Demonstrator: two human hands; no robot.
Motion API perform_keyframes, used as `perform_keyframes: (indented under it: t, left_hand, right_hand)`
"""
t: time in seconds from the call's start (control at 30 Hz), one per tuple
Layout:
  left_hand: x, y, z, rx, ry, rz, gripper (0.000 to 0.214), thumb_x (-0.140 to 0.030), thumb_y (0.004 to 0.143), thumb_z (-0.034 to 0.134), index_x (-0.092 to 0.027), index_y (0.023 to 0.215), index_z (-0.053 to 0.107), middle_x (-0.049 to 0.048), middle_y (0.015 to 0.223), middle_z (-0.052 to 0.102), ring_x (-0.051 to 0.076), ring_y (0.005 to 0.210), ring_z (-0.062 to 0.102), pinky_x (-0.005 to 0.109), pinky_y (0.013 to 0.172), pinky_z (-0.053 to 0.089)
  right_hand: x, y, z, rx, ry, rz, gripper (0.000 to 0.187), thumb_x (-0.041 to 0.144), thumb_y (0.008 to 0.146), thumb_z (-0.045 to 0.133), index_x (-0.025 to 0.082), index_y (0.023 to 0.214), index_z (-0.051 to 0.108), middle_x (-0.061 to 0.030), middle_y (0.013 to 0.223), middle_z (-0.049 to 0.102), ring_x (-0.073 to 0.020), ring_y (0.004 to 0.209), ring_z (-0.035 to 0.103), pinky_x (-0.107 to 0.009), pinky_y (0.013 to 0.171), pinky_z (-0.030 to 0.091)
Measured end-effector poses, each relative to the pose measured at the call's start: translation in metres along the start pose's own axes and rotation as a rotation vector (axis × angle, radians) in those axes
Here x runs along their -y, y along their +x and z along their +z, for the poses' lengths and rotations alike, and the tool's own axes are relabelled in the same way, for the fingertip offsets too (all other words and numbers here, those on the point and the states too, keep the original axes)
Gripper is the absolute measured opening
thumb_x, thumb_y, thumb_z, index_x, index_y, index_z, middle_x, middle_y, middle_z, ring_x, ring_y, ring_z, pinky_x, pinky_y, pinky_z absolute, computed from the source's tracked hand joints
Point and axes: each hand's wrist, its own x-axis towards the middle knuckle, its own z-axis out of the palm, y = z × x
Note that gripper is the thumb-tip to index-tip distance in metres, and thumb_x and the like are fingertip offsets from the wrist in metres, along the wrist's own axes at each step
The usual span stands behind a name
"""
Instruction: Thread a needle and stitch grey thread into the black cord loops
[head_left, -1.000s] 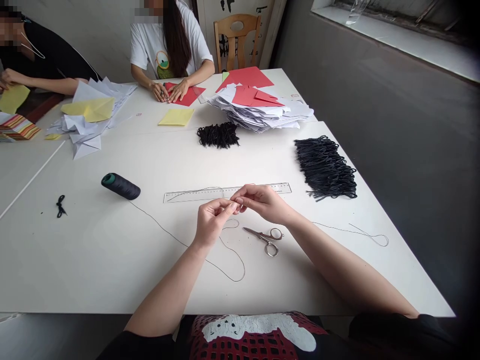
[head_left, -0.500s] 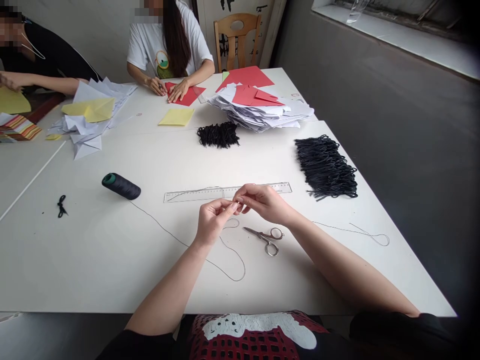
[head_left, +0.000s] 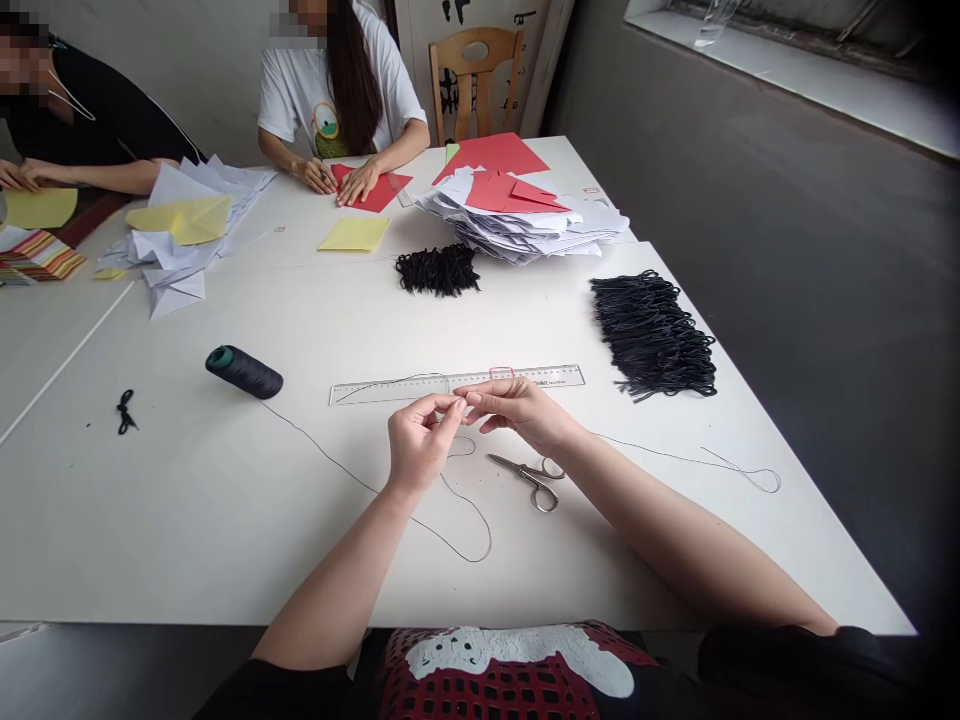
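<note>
Orientation: 6 o'clock is the wearer's seat and 12 o'clock the far edge of the white desk (head_left: pixel 150 520). Items run left to right.

At 10 o'clock, a co-worker's hand (head_left: pixel 22 175) rests beside a sheet of yellow paper (head_left: pixel 41 208), near a pile of loose white paper (head_left: pixel 172 200). At 9 o'clock, a small knotted black cord (head_left: pixel 126 412) lies by itself. A black thread spool (head_left: pixel 244 372) lies on its side; a thin black thread (head_left: pixel 322 452) runs from it toward 6 o'clock and loops beneath the hands. At 11 o'clock, a second co-worker's hands (head_left: pixel 356 180) press on a red paper sheet (head_left: pixel 382 190).

At centre, the left hand (head_left: pixel 424 445) and right hand (head_left: pixel 521 412) meet at the fingertips, just short of a clear plastic ruler (head_left: pixel 457 385). Each grip is closed to a pinch; whether it holds thread is too fine to tell. Steel scissors (head_left: pixel 529 480) lie just below the right hand.

At 12 o'clock sits a small black cord bundle (head_left: pixel 437 270); at 1 o'clock, a stack of paper (head_left: pixel 517 215); at 2 o'clock, a larger black cord bundle (head_left: pixel 651 335). At 3 o'clock, a further thread length (head_left: pixel 660 452) ends in a loop.
</note>
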Motion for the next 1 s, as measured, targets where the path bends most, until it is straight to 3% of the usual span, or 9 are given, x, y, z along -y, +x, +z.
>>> perform_keyframes:
  t: [0.13,0.3,0.5,0.73,1.0]
  left_hand:
    - [-0.0020,0.0035,-0.0011,0.100,-0.212,-0.128,0.021,-0.036,0.076,0.068,-0.017,0.067,0.070,0.0029,0.064,0.063,0.011,0.055,0.050,0.025,0.051,0.035]
    - [-0.0020,0.0076,-0.0038,0.235,-0.386,-0.302,0.027,-0.037,0.074,0.068,-0.016,0.056,0.063,-0.0031,0.050,0.047,0.005,0.042,0.022,0.026,0.046,0.017]
    - [0.0001,0.0083,-0.0039,0.245,-0.392,-0.341,0.025,-0.036,0.073,0.069,-0.017,0.057,0.063,-0.0058,0.043,0.035,0.006,0.043,0.020,0.027,0.048,0.015]
    - [-0.0020,0.0081,-0.0032,0.245,-0.385,-0.358,0.026,-0.036,0.072,0.069,-0.017,0.057,0.064,-0.0057,0.044,0.035,0.005,0.043,0.021,0.027,0.048,0.015]
    - [0.0010,0.0079,-0.0031,0.243,-0.398,-0.358,0.020,-0.035,0.071,0.070,-0.017,0.062,0.069,-0.0018,0.057,0.055,0.003,0.042,0.023,0.026,0.047,0.015]
  right_hand:
    - [0.0027,-0.0001,-0.0017,0.057,-0.051,-0.104,0.030,0.044,0.082,0.067,0.016,0.093,0.070,-0.0052,0.084,0.069,-0.0120,0.078,0.066,-0.020,0.063,0.050]
    - [0.0051,-0.0011,-0.0012,0.117,-0.159,-0.222,0.027,0.041,0.086,0.063,0.014,0.089,0.067,-0.0044,0.075,0.066,-0.0131,0.075,0.065,-0.023,0.061,0.054]
    - [0.0031,-0.0002,-0.0021,0.098,-0.226,-0.276,0.026,0.040,0.087,0.061,0.014,0.086,0.064,-0.0046,0.077,0.066,-0.0119,0.072,0.064,-0.023,0.060,0.054]
    - [0.0059,-0.0019,-0.0044,0.097,-0.297,-0.282,0.030,0.043,0.087,0.060,0.014,0.089,0.064,-0.0054,0.078,0.066,-0.0127,0.072,0.063,-0.024,0.061,0.054]
    - [0.0063,-0.0025,-0.0053,0.100,-0.302,-0.280,0.032,0.045,0.087,0.060,0.013,0.086,0.063,-0.0061,0.074,0.067,-0.0128,0.069,0.063,-0.027,0.062,0.054]
